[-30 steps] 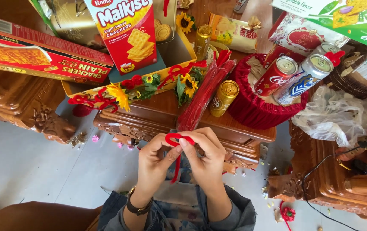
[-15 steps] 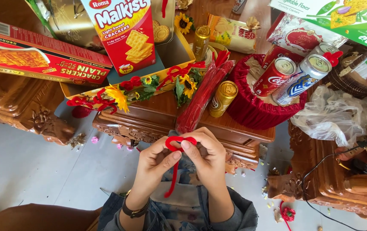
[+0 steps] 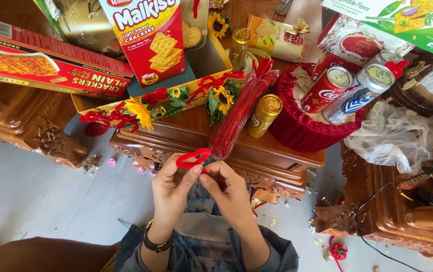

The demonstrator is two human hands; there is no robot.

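Observation:
Both my hands meet in front of the carved wooden table (image 3: 287, 156). My left hand (image 3: 173, 189) and my right hand (image 3: 229, 191) pinch a red fuzzy wire (image 3: 192, 158) bent into a small flat loop above my fingertips. Just beyond the loop a long red packet of the same wires (image 3: 239, 118) lies slanted on the table. A gold can (image 3: 264, 115) lies beside it. A dark watch sits on my left wrist.
A red basket (image 3: 302, 133) holds two drink cans (image 3: 347, 90). Cracker boxes (image 3: 148, 35) stand in a yellow tray trimmed with sunflowers and red loops (image 3: 141, 108). A clear plastic bag (image 3: 395, 136) and black cables lie right. Scraps litter the grey floor.
The hanging tail of the red wire is gone from view; the wire is now bent into a flatter loop held higher above my fingertips. My hands stay together.

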